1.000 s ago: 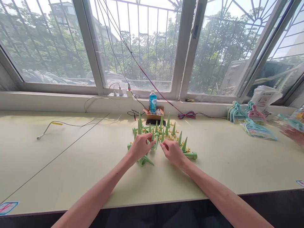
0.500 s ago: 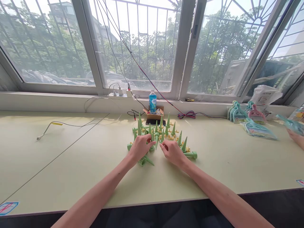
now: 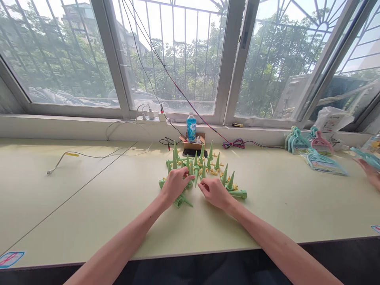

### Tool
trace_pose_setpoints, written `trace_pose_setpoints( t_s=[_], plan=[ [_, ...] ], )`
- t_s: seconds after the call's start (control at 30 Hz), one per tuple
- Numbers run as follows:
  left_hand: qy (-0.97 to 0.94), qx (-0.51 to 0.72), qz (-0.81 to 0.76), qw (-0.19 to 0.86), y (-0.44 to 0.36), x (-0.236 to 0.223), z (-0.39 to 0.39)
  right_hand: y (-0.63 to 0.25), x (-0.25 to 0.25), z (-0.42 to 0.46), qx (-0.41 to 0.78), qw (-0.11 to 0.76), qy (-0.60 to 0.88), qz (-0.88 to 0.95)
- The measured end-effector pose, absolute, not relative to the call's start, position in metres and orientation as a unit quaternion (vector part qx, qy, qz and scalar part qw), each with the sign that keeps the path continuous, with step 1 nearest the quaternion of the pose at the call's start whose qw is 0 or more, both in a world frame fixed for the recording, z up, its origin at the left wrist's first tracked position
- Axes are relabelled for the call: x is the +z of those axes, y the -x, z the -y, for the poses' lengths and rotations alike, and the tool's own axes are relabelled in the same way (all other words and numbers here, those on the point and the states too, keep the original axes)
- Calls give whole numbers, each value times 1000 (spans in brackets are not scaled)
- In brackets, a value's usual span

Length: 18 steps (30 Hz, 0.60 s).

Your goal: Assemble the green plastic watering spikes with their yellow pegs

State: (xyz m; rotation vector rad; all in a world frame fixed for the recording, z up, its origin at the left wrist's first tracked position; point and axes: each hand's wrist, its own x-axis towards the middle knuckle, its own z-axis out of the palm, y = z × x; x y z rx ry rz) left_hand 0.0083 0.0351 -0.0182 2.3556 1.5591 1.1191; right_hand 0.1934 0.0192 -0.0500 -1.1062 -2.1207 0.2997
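Several green plastic watering spikes [image 3: 231, 181] stand and lie in a cluster on the table, with small yellow valve pieces [image 3: 213, 171] among them. At the left of the cluster is my left hand [image 3: 175, 183], its thumb and fingers pinched on a green watering spike [image 3: 196, 174] whose tip points toward me. My right hand [image 3: 215, 192] is closed, knuckles up, with its fingertips just right of that tip. What those fingertips hold, if anything, is hidden. A spike with a ribbed round cap [image 3: 179, 201] lies in front of my left hand.
Behind the cluster are a dark phone [image 3: 194, 152] and a small carton [image 3: 202, 145] with a blue-liquid bottle [image 3: 191, 126]. Cables [image 3: 237, 143] run along the sill. Teal and pink handled items [image 3: 322, 160] sit at the right, near another person's hand [image 3: 368, 170].
My right hand has shifted slightly left, its fingertips lower beside the spike's tip. My left hand stays in place. At the right edge, the other person's hand and teal item have moved a little.
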Motion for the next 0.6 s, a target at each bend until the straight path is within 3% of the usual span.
trace_pose_setpoints(
  t_s=[0.33, 0.6],
  plan=[
    [-732, 482, -481, -34, -3, -4, -32, -191, -48, -13, 122, 317, 395, 854],
    [-737, 498, -458, 10, 13, 20, -31, -181, -45, -2, 140, 308, 382, 860]
  ],
)
